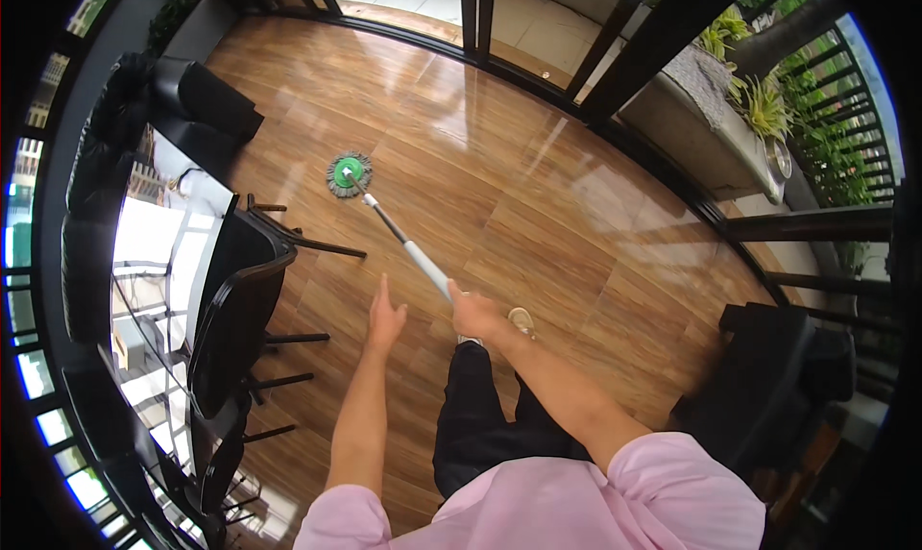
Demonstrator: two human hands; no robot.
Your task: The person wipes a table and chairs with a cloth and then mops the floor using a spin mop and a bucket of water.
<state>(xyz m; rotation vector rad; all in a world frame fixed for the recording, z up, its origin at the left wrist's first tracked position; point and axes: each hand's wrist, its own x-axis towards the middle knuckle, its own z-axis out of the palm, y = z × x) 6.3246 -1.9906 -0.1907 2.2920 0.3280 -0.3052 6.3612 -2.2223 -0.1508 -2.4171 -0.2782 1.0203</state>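
A person in a pink shirt [538, 502] grasped a mop [427, 267] in the right hand [477, 317], fingers wrapped around the pale shaft. The round, green-centred mop head [348, 174] lay on the wood-look floor [557, 214] toward ten o'clock, apart from the black chair [240, 310] at nine. The slanted shaft likely gave the head its reach while the wearer stood upright. The left hand [386, 319], at nine o'clock from the right, held nothing; its fingers stretched toward twelve, clear of the shaft, perhaps for balance. The chair was drawn up to a glossy table [154, 223], presumably for seating there.

The shaft's top end was lost behind the right hand and forearm. One shoe [521, 320] showed in part at three o'clock from that hand; the other was mostly covered by dark trousers [468, 425]. Glare washed out much of the tabletop, and a black bulk [768, 377] at four o'clock, possibly a seat, was too dark to make out. Whether the mop's fringe was wet could not be told.
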